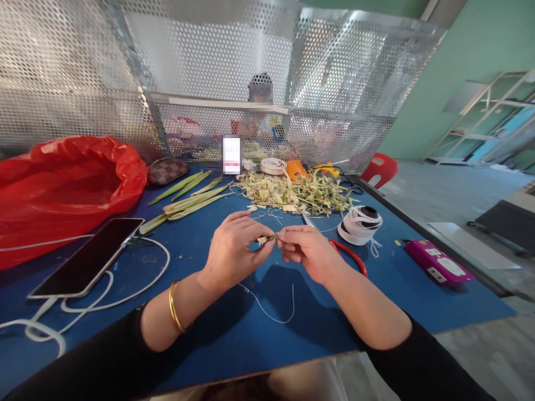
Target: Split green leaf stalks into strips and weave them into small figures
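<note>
Between my two hands, above the blue table (326, 334), is a small dried flower bud (267, 239). My left hand (236, 245), with a gold bangle at its wrist, pinches the bud between thumb and index finger. Thumb and forefinger of my right hand (307, 248) are pinched at the bud's other end; whether they hold a thread there is too small to tell. A loose white thread (271, 317) curls on the table below. Red-handled scissors (353, 259) lie partly hidden behind my right hand. Beyond them stands a spool of white thread (354, 227).
A heap of dried buds (292, 192) lies at the back, beside long green stalks (184, 206). On the left are a red plastic bag (83, 178), a tablet (90, 256) and its white cable (163, 273). A magenta box (438, 262) sits right. A person is behind the perforated metal screen (209, 61).
</note>
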{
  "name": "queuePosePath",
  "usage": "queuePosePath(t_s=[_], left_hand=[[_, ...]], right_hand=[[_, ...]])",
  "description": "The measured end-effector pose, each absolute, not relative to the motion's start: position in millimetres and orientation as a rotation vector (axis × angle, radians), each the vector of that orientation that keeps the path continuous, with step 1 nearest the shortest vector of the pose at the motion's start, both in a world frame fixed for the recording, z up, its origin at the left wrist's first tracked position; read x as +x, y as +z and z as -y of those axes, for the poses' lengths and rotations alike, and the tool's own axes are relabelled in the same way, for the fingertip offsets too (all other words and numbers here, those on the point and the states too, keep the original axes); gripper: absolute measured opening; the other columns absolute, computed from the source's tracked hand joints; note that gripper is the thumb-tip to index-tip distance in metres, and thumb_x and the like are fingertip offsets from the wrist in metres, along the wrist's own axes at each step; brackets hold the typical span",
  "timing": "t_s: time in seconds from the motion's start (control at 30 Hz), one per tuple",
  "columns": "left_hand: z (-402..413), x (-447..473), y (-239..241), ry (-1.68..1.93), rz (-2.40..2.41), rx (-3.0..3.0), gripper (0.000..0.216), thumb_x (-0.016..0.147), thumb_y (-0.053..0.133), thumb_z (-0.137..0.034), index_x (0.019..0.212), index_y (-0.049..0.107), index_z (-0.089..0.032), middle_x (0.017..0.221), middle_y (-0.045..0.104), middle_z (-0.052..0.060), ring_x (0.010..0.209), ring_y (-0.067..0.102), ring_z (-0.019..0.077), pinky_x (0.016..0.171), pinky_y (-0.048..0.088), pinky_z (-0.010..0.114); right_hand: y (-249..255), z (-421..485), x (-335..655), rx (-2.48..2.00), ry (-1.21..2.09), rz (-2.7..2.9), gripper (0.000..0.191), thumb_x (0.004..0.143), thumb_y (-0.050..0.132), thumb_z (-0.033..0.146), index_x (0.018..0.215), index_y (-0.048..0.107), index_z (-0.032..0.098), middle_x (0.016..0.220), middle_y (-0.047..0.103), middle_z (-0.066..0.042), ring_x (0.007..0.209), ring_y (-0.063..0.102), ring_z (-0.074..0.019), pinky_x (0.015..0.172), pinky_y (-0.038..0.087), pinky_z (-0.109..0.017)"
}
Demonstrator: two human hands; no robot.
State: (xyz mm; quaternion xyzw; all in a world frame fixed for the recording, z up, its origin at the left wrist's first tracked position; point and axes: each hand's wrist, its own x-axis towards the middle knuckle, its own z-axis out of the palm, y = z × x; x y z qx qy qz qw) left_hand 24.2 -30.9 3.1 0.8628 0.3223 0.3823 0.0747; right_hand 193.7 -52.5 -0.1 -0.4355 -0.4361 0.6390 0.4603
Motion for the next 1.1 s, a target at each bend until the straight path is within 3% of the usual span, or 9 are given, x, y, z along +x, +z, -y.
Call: queuePosePath(t_s=[0.3, 0.43, 0.53, 0.63, 0.73, 0.87, 1.1], left_hand=[[32.7, 21.9, 7.8, 1.209, -0.925, 2.538, 0.013, 0.078, 0.058, -0.024, 0.079, 0.07, -0.026, 0.077, 0.072, -0.002, 0.073, 0.063, 0.0145, 0.103, 0.031, 0.036], [32.4, 22.9, 8.8, 1.229, -1.03, 2.348, 0.011, 0.077, 0.06, -0.024, 0.071, 0.068, -0.024, 0.072, 0.071, -0.001, 0.067, 0.061, 0.0142, 0.1, 0.035, 0.038], [32.0, 24.3, 7.3, 1.162, -1.097, 2.043, 0.01, 0.076, 0.06, -0.024, 0.069, 0.067, -0.021, 0.076, 0.071, 0.001, 0.07, 0.061, 0.0158, 0.083, 0.045, 0.033], [32.9, 26.7, 5.7, 1.09, -1.091, 1.728, 0.01, 0.073, 0.062, -0.025, 0.067, 0.067, -0.018, 0.077, 0.07, 0.003, 0.071, 0.06, 0.0158, 0.069, 0.046, 0.028], [34.7, 29.6, 6.3, 1.05, -1.059, 1.48, 0.011, 0.068, 0.067, -0.027, 0.066, 0.068, -0.016, 0.073, 0.068, 0.003, 0.068, 0.058, 0.0145, 0.066, 0.045, 0.027], [36.0, 31.2, 9.1, 0.986, -1.018, 1.293, 0.013, 0.066, 0.069, -0.028, 0.068, 0.069, -0.016, 0.064, 0.065, 0.001, 0.064, 0.055, 0.0124, 0.068, 0.044, 0.026], [32.4, 26.7, 11.8, 0.865, -0.928, 1.314, 0.02, 0.069, 0.069, -0.036, 0.065, 0.069, -0.017, 0.07, 0.066, 0.003, 0.069, 0.056, 0.0142, 0.071, 0.044, 0.027]], right_hand=[[-0.5, 53.5, 199.4, -0.959, 1.753, 1.1, 0.033, 0.077, 0.065, 0.038, 0.055, 0.053, 0.015, 0.044, 0.029, 0.011, 0.035, 0.026, -0.0029, 0.051, 0.037, -0.025], [0.6, 56.5, 194.0, -1.093, 1.353, 1.357, 0.034, 0.082, 0.058, 0.043, 0.063, 0.058, 0.016, 0.048, 0.041, 0.006, 0.043, 0.044, -0.0083, 0.052, 0.039, -0.025], [0.5, 58.2, 192.2, -1.162, 0.922, 1.559, 0.018, 0.082, 0.06, 0.035, 0.082, 0.062, 0.018, 0.063, 0.057, 0.001, 0.06, 0.057, -0.0134, 0.06, 0.045, -0.026], [-2.3, 59.0, 193.1, -1.123, 0.477, 1.712, 0.006, 0.083, 0.06, 0.026, 0.084, 0.062, 0.021, 0.073, 0.062, -0.001, 0.066, 0.059, -0.0151, 0.065, 0.047, -0.027], [-6.2, 58.5, 194.8, -1.074, 0.171, 1.834, 0.011, 0.087, 0.053, 0.022, 0.082, 0.063, 0.022, 0.079, 0.063, -0.004, 0.072, 0.059, -0.0162, 0.068, 0.046, -0.028], [-8.0, 57.0, 195.3, -1.042, 0.097, 1.897, 0.011, 0.088, 0.053, 0.021, 0.088, 0.063, 0.022, 0.083, 0.061, -0.004, 0.075, 0.059, -0.0163, 0.07, 0.046, -0.028], [-0.7, 55.6, 196.3, -1.158, 0.242, 1.801, 0.015, 0.086, 0.054, 0.019, 0.072, 0.059, 0.02, 0.072, 0.059, -0.001, 0.067, 0.055, -0.0141, 0.064, 0.042, -0.026]])
